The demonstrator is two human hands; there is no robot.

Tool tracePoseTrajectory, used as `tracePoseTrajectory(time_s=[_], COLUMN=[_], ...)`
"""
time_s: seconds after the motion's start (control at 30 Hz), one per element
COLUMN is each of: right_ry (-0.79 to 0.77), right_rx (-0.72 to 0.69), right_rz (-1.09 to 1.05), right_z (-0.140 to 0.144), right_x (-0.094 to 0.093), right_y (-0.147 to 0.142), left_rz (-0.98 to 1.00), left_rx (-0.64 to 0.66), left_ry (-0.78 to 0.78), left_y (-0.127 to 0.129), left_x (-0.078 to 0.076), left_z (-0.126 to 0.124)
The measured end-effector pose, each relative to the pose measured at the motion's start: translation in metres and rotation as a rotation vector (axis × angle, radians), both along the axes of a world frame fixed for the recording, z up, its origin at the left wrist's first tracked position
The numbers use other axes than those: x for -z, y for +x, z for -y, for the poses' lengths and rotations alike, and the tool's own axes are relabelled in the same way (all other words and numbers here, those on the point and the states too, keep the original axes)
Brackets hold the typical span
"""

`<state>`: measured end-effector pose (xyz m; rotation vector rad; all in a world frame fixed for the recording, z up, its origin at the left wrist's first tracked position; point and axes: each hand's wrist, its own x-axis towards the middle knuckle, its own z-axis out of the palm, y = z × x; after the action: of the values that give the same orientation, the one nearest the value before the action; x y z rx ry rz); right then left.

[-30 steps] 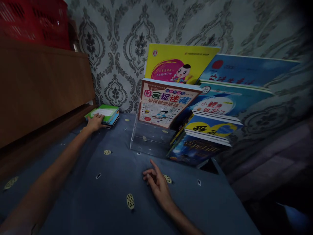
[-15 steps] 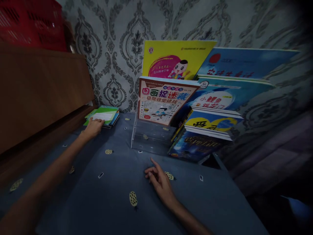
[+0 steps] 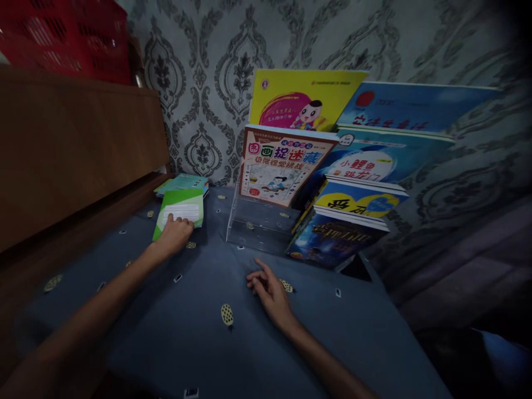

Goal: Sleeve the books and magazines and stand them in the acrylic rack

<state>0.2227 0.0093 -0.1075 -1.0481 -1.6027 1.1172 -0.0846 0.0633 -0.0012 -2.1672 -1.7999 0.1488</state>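
Observation:
My left hand (image 3: 177,234) grips the near edge of a green book (image 3: 181,209) with a white label, held just above the blue patterned cloth (image 3: 208,343). Behind it, by the wall, lies a small stack of books (image 3: 183,183). My right hand (image 3: 268,291) rests on the cloth with loosely curled fingers and holds nothing. Just beyond it stands a clear acrylic book stand (image 3: 257,227) holding a white and red picture book (image 3: 280,169) upright.
More picture books lean on the patterned wall: a yellow one (image 3: 305,97), and several blue ones (image 3: 374,166) on the right. A wooden headboard (image 3: 75,144) runs along the left, with a red crate (image 3: 70,33) on top. The bed edge drops off at right.
My left hand has pulled the green book off the small stack by the wall and drawn it toward me over the cloth. My right hand has barely moved.

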Motion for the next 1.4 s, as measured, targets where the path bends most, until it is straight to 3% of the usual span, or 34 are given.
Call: tracePoseTrajectory(time_s=[0.33,0.4,0.47,0.57,0.63,0.73,0.87,1.07,1.27,1.4], right_ry=[0.036,0.04,0.049,0.066,0.076,0.103,0.14,0.304,0.534,0.621], right_rx=[-0.032,-0.037,-0.039,-0.036,-0.034,-0.036,0.005,0.113,0.047,-0.055], right_rz=[0.022,0.018,0.014,0.005,0.001,0.017,0.077,0.251,0.484,0.633], right_z=[0.0,0.0,-0.001,-0.001,-0.001,0.0,0.002,0.01,0.025,0.039], right_x=[-0.004,-0.004,-0.004,-0.003,-0.003,-0.003,-0.005,-0.014,-0.028,-0.036], right_y=[0.0,0.0,-0.001,-0.002,-0.002,-0.002,-0.002,0.004,0.013,0.016], left_rz=[0.075,0.118,0.186,0.236,0.242,0.261,0.254,0.133,0.073,0.129], left_rx=[0.147,0.153,0.071,-0.15,-0.216,-0.231,-0.173,-0.082,-0.007,0.124], left_ry=[-0.206,-0.278,-0.32,-0.183,-0.163,-0.175,-0.17,-0.122,-0.198,-0.28], left_y=[0.048,0.045,0.034,0.008,-0.008,-0.025,-0.026,0.009,0.055,0.082], left_x=[0.01,0.008,0.006,0.006,0.011,0.022,0.031,0.023,0.011,0.01], left_z=[0.056,0.052,0.037,0.009,-0.006,-0.014,-0.004,0.03,0.064,0.086])
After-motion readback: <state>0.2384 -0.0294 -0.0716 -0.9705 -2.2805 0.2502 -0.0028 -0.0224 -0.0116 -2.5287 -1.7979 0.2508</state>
